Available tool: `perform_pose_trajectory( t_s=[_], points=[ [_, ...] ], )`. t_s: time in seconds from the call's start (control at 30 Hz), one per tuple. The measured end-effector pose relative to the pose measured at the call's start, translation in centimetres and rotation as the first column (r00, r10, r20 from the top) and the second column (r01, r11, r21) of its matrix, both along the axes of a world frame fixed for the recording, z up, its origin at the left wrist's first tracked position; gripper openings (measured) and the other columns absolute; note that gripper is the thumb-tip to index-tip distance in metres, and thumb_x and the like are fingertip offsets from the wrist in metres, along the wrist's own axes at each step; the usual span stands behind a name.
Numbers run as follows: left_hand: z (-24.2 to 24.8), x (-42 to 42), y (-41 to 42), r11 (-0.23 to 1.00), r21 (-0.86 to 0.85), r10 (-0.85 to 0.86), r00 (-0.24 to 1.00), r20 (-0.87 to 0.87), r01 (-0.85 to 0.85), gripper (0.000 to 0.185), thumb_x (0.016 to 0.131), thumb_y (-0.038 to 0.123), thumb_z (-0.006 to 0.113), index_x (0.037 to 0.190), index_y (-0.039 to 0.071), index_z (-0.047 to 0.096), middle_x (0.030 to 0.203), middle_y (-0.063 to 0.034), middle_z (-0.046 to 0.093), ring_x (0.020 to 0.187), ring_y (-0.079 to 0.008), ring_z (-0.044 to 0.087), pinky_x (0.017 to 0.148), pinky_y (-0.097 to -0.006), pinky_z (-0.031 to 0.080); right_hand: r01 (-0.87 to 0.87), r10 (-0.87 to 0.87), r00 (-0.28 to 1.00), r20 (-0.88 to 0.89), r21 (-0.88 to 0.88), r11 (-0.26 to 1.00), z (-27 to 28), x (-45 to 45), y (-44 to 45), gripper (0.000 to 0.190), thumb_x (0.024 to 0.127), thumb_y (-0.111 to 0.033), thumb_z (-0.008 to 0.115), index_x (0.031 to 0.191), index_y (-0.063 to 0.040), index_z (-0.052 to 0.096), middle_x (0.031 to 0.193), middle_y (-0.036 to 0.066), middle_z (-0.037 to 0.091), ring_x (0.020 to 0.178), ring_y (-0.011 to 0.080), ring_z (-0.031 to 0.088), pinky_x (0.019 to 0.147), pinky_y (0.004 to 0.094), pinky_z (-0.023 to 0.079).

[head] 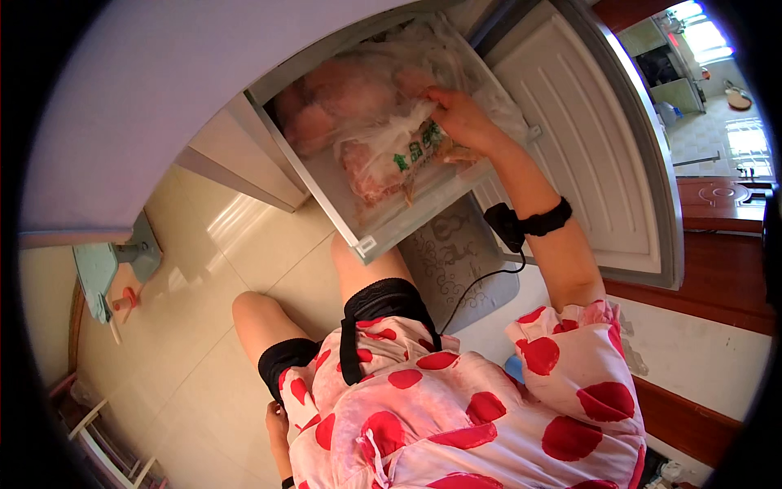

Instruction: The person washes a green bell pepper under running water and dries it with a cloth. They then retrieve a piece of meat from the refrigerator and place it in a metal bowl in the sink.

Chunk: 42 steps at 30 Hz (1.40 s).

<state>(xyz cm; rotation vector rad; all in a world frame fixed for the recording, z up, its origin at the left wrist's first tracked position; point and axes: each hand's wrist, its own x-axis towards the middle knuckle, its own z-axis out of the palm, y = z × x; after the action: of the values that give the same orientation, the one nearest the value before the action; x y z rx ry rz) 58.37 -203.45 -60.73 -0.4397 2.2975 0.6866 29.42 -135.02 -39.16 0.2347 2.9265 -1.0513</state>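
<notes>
My right hand (455, 116) reaches into a pulled-out freezer drawer (327, 211), its fingers pinching the gathered top of a clear plastic bag (391, 137). Green printed writing marks this bag, and pinkish frozen meat (369, 174) shows through its lower part. Behind it in the drawer lie larger pale pink frozen pieces (342, 85) wrapped in clear plastic. Yellowish pieces (461, 153), perhaps poultry feet, lie beneath my wrist. My left hand (278, 419) hangs low by my left thigh, partly hidden by my clothing; whether its curled fingers hold anything cannot be made out.
The freezer door (580, 147) stands swung out to the right of the drawer. A grey patterned mat (458, 263) lies on the floor below. A light-coloured cabinet body (122, 122) curves over the left. A black cable (479, 281) runs from my forearm strap.
</notes>
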Motion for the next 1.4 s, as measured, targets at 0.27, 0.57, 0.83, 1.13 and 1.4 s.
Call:
perform_pose_trajectory(
  t_s=[0.27,0.57,0.83,1.13,1.4],
  points=[
    [-1.3,0.8,-0.2,0.999,-0.041,-0.016,1.0,0.009,0.016,0.029,0.082,0.011,0.054,0.108,-0.001,0.054,0.096,-0.0187,0.064,0.088,-0.0305,0.063,0.076,-0.036,0.048,-0.48,0.435,0.872,0.225,0.225,0.848,4.1,3.7,-7.8,0.03,0.08,-0.014,0.057,0.109,-0.004,0.053,0.097,0.02,0.059,0.096,0.0332,0.055,0.08,0.0422,0.045],
    [0.5,-1.9,-0.3,0.999,-0.038,0.016,0.998,0.057,-0.013,0.032,0.084,0.016,0.058,0.109,-0.003,0.054,0.098,-0.0195,0.063,0.09,-0.0293,0.062,0.077,-0.0354,0.048,-0.536,0.609,0.791,-0.066,0.405,0.741,3.2,4.6,-3.7,0.036,0.083,-0.026,0.055,0.113,-0.005,0.054,0.104,0.014,0.057,0.098,0.0335,0.056,0.081,0.0418,0.045],
    [2.2,-4.0,-2.7,0.988,-0.155,0.03,0.999,0.035,-0.024,0.039,0.085,0.025,0.059,0.11,-0.004,0.054,0.097,-0.0194,0.063,0.09,-0.0289,0.061,0.077,-0.0351,0.048,0.049,-0.032,0.997,-0.065,0.27,0.962,1.9,0.8,5.4,0.018,0.079,-0.017,0.058,0.09,-0.004,0.063,0.087,0.014,0.063,0.082,0.0305,0.059,0.072,0.0362,0.046],
    [3.2,-5.0,-0.5,0.992,-0.121,-0.03,0.999,-0.017,0.028,0.04,0.086,0.026,0.059,0.111,-0.004,0.054,0.098,-0.0206,0.062,0.092,-0.0299,0.061,0.078,-0.0356,0.047,-0.427,0.375,0.86,0.347,0.084,0.9,-0.3,1.6,0.8,0.021,0.075,-0.02,0.063,0.089,-0.005,0.065,0.085,0.012,0.064,0.084,0.0276,0.06,0.072,0.0364,0.046],
    [2.3,-4.1,-2.0,0.991,-0.137,0.006,0.999,0.052,0.002,0.044,0.085,0.027,0.059,0.114,-0.005,0.053,0.1,-0.0216,0.062,0.094,-0.0314,0.06,0.081,-0.0364,0.046,0.018,-0.069,0.994,0.083,0.5,0.866,0.7,-1.0,4.1,0.017,0.075,-0.017,0.063,0.087,-0.006,0.064,0.093,0.016,0.063,0.087,0.0332,0.059,0.076,0.0357,0.047]
  ],
)
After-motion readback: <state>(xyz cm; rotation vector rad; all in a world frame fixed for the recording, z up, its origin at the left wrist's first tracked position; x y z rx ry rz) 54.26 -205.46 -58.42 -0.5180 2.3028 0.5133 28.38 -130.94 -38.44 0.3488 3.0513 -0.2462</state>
